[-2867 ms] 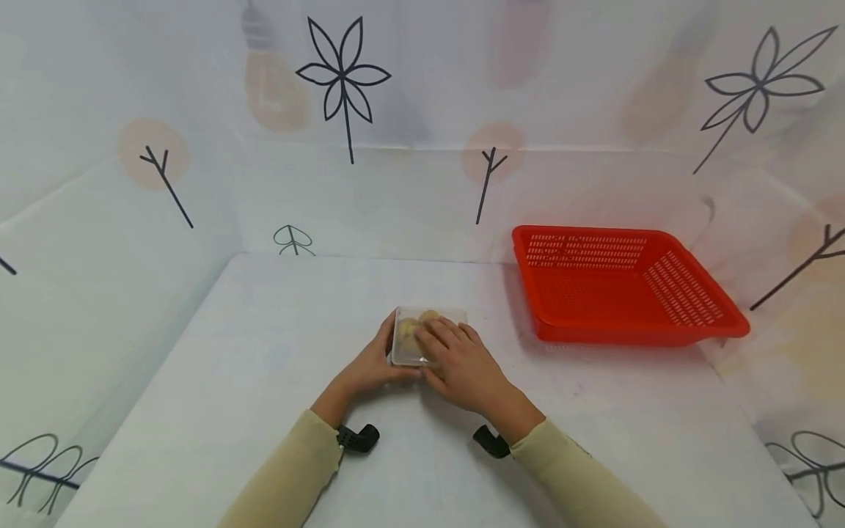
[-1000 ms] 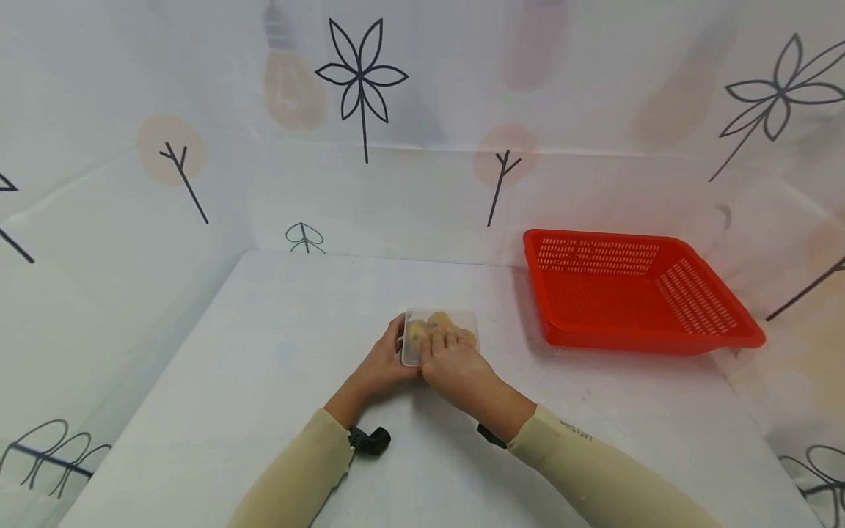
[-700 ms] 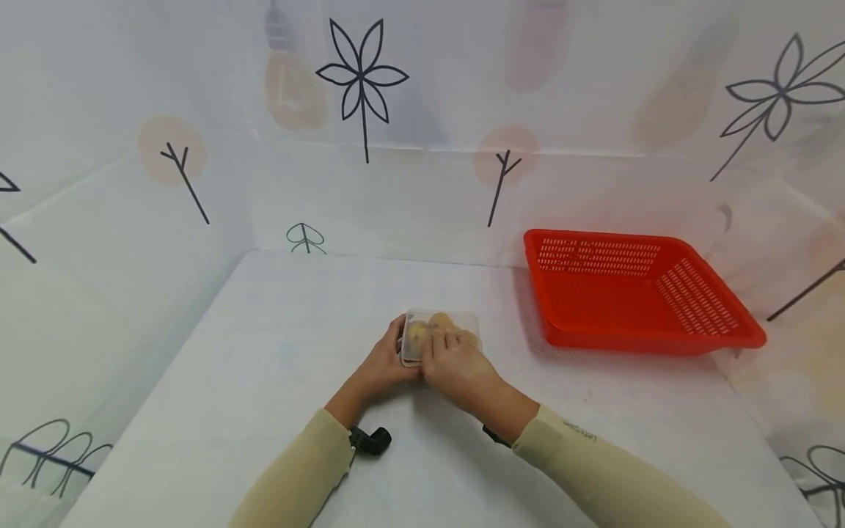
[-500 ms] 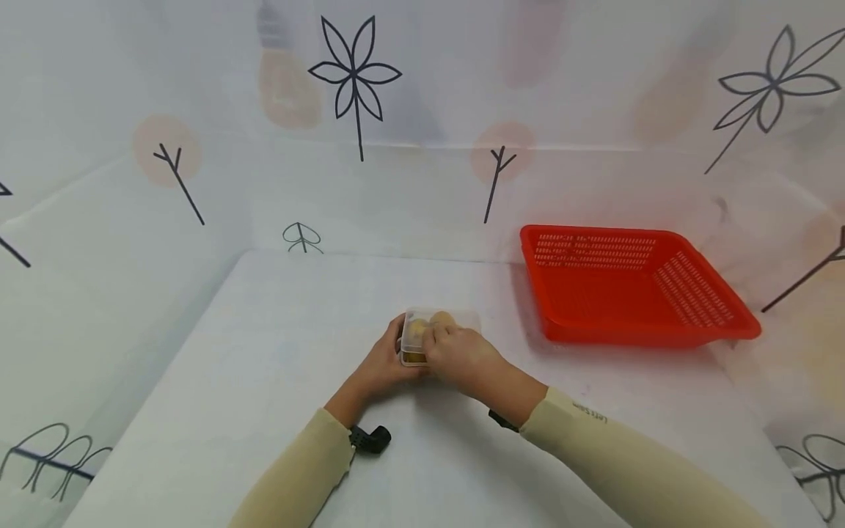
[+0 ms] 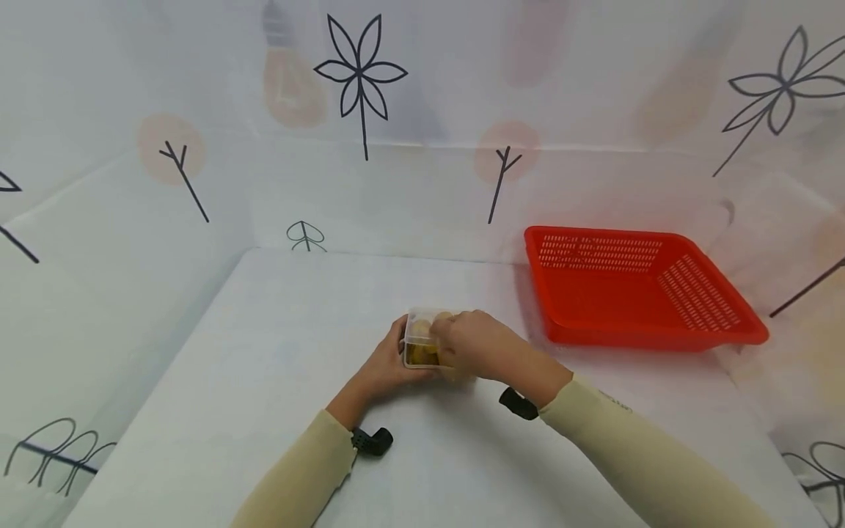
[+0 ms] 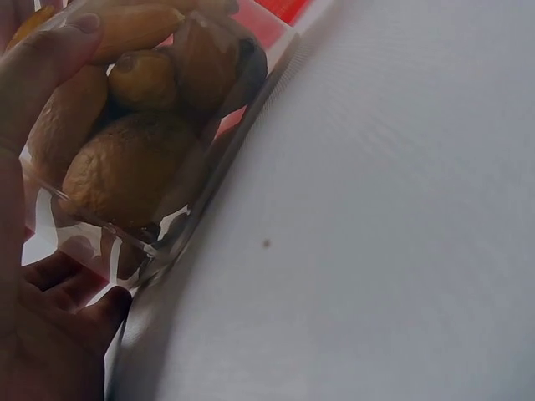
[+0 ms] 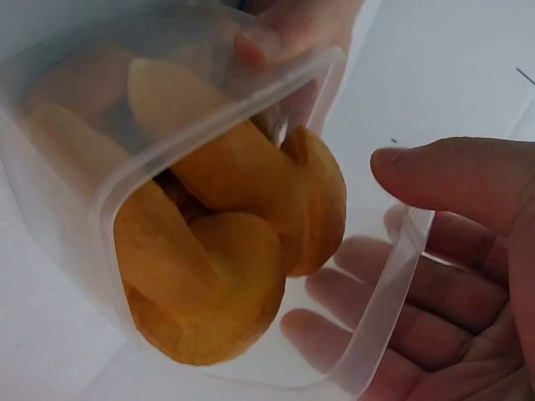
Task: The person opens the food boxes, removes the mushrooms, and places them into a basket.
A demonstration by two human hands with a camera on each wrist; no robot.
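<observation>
A small clear plastic box (image 5: pixel 422 366) stands near the table's middle, filled with golden-brown, rounded and curved pieces (image 7: pixel 201 292). Its see-through lid (image 5: pixel 417 317) is raised along the near side, baring some of the contents. My left hand (image 5: pixel 385 364) grips the box from its left, thumb along the near side. Through the wall, the left wrist view shows several pieces (image 6: pixel 134 167), one wrinkled. At the box's right, my right hand (image 5: pixel 480 345) pinches the edge of the lid, its thumb over the rim and its fingers showing through the plastic from behind.
A red plastic basket (image 5: pixel 607 297) with slotted sides stands at the back right of the white table (image 5: pixel 317 308). A printed white sheet (image 5: pixel 409 191) rises behind the table and at both sides. A black wrist camera (image 5: pixel 372 442) sits on the left wrist.
My right hand, earlier lying over the lid, has drawn up and to the right. The lid's near edge has lifted, and a gap shows the contents. The left hand keeps its grip.
</observation>
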